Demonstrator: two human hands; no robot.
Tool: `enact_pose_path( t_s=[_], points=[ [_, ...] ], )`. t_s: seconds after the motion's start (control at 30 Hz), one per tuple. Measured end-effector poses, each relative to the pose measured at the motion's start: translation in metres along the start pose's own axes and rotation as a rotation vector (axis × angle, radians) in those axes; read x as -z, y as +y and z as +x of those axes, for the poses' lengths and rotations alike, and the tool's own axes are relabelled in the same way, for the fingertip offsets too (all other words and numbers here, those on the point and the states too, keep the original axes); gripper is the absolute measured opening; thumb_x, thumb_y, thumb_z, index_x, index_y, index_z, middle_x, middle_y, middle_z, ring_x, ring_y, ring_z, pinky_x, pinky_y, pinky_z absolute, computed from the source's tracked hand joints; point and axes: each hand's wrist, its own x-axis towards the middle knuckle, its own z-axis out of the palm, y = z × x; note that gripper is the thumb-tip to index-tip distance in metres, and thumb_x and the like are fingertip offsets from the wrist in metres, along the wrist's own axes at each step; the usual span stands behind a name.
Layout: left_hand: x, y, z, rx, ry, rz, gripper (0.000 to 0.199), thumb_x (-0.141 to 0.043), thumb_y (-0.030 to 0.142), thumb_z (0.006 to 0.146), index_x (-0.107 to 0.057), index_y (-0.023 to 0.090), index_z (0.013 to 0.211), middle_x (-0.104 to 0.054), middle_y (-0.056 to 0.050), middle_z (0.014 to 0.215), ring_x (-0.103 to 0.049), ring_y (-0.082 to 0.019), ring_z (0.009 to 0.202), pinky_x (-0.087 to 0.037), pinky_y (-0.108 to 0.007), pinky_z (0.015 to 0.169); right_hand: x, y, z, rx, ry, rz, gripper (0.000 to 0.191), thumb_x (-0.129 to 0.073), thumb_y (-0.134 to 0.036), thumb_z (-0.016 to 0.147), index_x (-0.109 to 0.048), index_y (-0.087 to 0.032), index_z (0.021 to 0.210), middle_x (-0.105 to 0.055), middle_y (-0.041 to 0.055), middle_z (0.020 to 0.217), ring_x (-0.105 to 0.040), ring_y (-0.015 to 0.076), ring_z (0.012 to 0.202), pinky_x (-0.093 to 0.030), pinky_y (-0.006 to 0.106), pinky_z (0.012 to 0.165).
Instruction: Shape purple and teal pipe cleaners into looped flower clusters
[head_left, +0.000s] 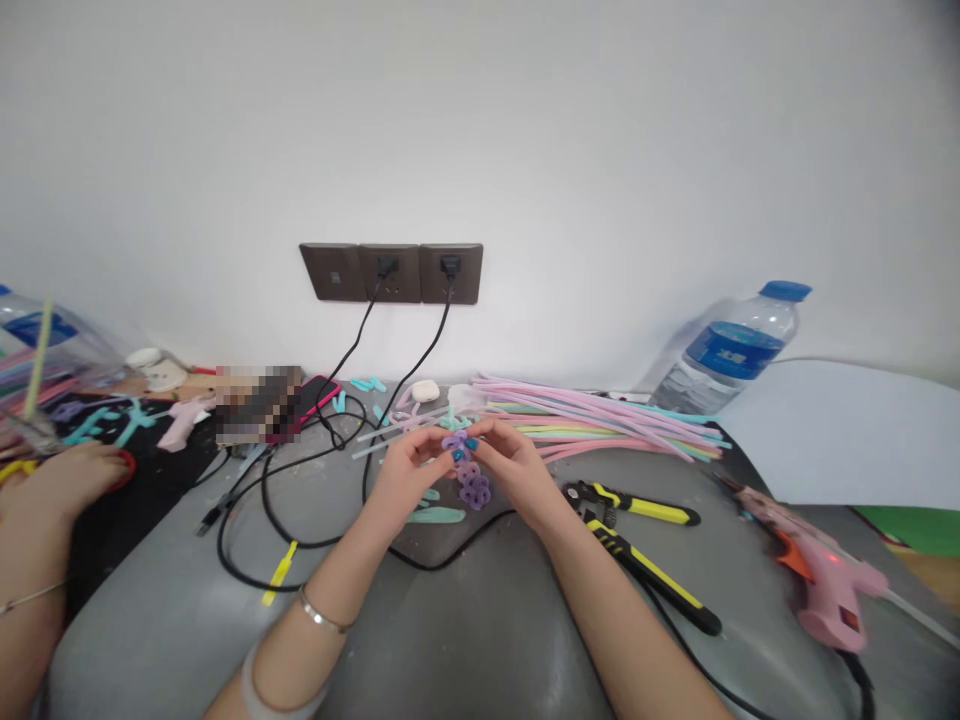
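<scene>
My left hand [415,468] and my right hand [508,462] meet above the grey table, thumbs and fingertips pinching a small lilac pipe-cleaner flower [454,440] between them. Just below the fingers sit a pinkish flower [468,470] and a darker purple flower [475,491]; whether these are joined to the held one I cannot tell. A mint-green looped piece [453,420] shows right behind the fingertips. Part of the held flower is covered by my fingers. Mint-green pieces [435,515] lie under my left hand.
Pastel pipe cleaners [600,415] lie in a bundle behind my right hand. Yellow-black wire strippers [652,570], a pink glue gun [832,590] and a water bottle [735,345] are at right. Black cables [262,500] loop leftward. At far left, another person's hand [67,480] holds red-handled scissors [129,470].
</scene>
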Motion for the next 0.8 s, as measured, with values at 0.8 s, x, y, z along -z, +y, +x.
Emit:
enact_pose_path(
  t_s=[0.8],
  points=[
    [0.0042,0.0011,0.0031,-0.072,-0.025,0.178,0.017,-0.074,0.022,0.065,-0.064,0.015,0.078,-0.067,-0.002,0.076,-0.062,-0.015,0.073,-0.051,-0.025,0.069,0.0034,-0.0066,-0.001,-0.083,-0.055,-0.114,0.024,-0.073,-0.041,0.076,-0.064,-0.019,0.074,-0.058,-0.0019,0.066,-0.05,0.0138,0.061,-0.04,0.027,0.061]
  ],
)
